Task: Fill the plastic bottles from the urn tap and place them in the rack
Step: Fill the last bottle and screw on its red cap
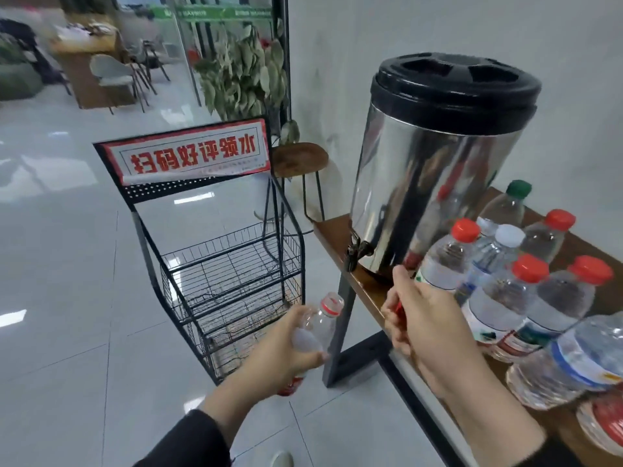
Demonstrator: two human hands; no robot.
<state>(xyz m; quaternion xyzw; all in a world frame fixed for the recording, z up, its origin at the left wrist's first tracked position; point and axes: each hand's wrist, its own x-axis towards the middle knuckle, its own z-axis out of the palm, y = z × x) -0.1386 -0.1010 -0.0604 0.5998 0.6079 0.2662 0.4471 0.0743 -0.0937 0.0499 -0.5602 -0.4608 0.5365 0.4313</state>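
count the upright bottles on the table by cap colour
red-capped bottles: 4
white-capped bottle: 1
green-capped bottle: 1
total: 6

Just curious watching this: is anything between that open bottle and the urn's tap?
Nothing visible. The bottle in the left hand sits below and left of the tap, with only open air between them.
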